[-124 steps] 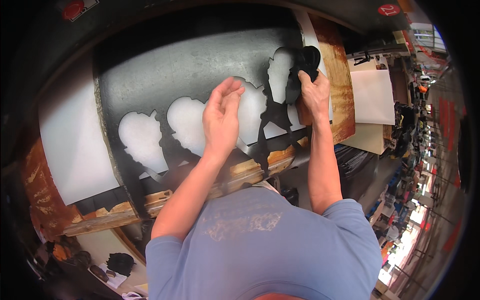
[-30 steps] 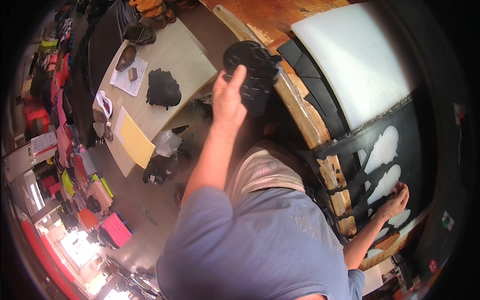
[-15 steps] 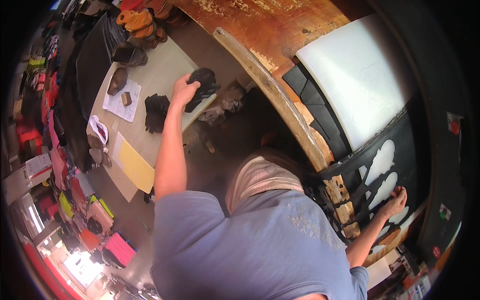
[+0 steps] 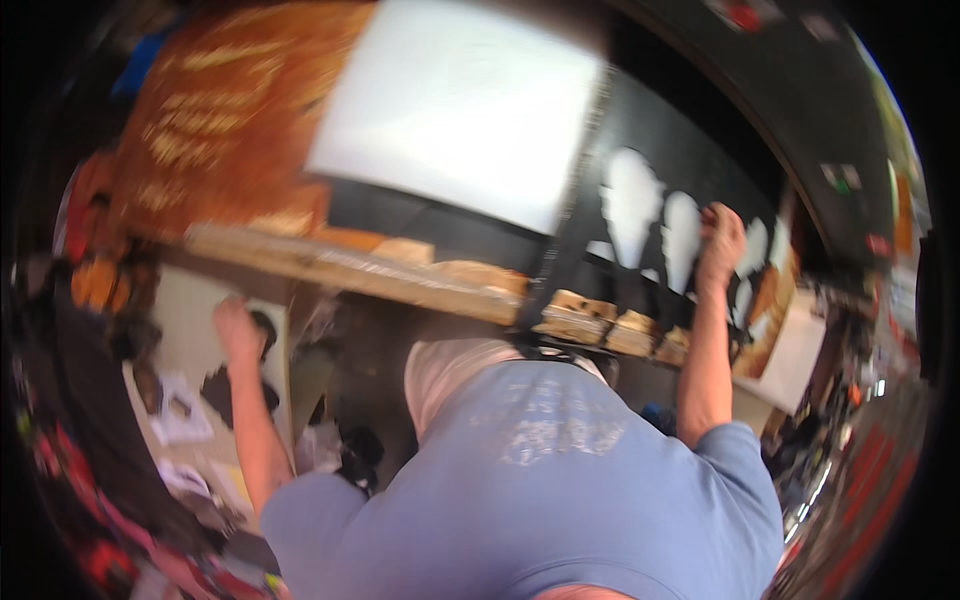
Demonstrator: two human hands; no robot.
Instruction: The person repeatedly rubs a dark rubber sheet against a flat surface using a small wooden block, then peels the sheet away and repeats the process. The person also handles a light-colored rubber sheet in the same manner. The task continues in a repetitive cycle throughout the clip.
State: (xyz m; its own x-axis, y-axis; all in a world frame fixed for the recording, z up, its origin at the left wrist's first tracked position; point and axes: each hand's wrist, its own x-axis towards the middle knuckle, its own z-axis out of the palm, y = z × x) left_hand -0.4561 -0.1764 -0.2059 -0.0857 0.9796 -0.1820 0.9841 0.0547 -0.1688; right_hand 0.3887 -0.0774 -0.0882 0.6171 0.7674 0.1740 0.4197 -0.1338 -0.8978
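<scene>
My left hand is over the pale side table, beside a dark rounded flat piece. Motion blur smears its fingers, so whether it grips that piece does not show. A darker pile of similar pieces lies just nearer, partly behind my forearm. On the right, my right hand is at the black sheet, among sole-shaped openings that show white beneath. Its fingers are curled in; what they pinch, if anything, is hidden. One white opening is immediately left of it.
A white board lies on the bench beside a worn brown panel. The bench's rough wooden front edge runs between me and them. Papers and dark lumps are on the side table. A dark machine beam spans the upper right.
The view has swung left to right, bringing the bench across the front. My left hand, earlier gripping dark flat pieces, now shows beside one. My right hand stays at the black sheet.
</scene>
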